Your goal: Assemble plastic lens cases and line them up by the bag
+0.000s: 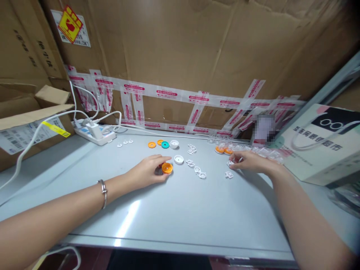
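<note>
My left hand (153, 168) rests on the grey table, its thumb and fingers around a small round orange cup (167, 168) that faces up. Over on the right, my right hand (244, 161) pinches a small white openwork plastic piece (230, 164) at the table top. A similar white piece (228, 174) lies just below those fingers. Between my hands several more white openwork pieces (197, 170) lie in a loose line. Close to the orange cup sits a white round cup (179, 159). Behind it are another white cup (174, 144), a teal disc (165, 144) and an orange ring (152, 144).
Clear plastic parts (261, 152) and orange pieces (219, 150) lie behind my right hand. A power strip (97, 133) with white cables and small white pegs (125, 142) are at the back left. Cardboard boxes (168, 48) wall the back; a paper bag (317, 150) stands right.
</note>
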{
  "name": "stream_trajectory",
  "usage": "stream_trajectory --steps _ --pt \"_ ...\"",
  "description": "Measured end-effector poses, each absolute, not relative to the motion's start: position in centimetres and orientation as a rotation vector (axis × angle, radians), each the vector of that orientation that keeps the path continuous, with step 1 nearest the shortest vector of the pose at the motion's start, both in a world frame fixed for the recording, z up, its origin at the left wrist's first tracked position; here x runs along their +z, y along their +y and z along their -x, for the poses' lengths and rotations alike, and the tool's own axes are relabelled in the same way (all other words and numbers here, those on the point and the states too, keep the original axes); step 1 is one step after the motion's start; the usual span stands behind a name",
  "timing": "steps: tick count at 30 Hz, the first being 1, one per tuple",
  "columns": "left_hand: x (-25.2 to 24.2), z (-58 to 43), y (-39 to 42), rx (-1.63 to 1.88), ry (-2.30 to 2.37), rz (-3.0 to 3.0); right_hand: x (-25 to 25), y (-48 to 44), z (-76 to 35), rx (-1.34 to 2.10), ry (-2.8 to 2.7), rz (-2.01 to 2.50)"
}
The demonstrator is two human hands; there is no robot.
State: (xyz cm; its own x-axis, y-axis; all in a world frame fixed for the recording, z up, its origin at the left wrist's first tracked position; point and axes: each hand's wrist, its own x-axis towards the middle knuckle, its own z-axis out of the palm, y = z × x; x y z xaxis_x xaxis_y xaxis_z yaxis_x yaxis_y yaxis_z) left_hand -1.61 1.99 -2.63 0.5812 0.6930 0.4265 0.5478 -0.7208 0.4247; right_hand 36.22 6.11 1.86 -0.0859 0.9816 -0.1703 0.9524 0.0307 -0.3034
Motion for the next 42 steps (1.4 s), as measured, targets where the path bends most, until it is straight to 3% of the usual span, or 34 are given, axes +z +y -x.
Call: stream_trajectory --steps 10,19,29,35,40,42 --pt "-2.0 1.7 1.7 0.858 1.052 -2.463 3.7 5.0 -33.6 0.493 -2.005 1.967" --pt "-0.2 1.9 1.3 1.184 0.917 -2.471 5.1 3.5 -22.4 1.269 -1.401 1.055" --pt "6.3 0.8 1.0 1.461 0.624 -2.173 8.6 0.6 -16.2 1.643 -1.162 0.797" --pt "7.9 -0.3 1.5 1.471 0.515 -1.944 9.9 2.4 -17.7 1.457 -1.439 0.774" --pt "8.8 0.4 1.2 1.525 0.563 -2.031 5.7 7.2 -22.7 0.524 -2.098 1.336" --pt "8.8 0.6 1.2 1.535 0.576 -2.073 3.5 8.4 -24.0 0.458 -2.219 1.411"
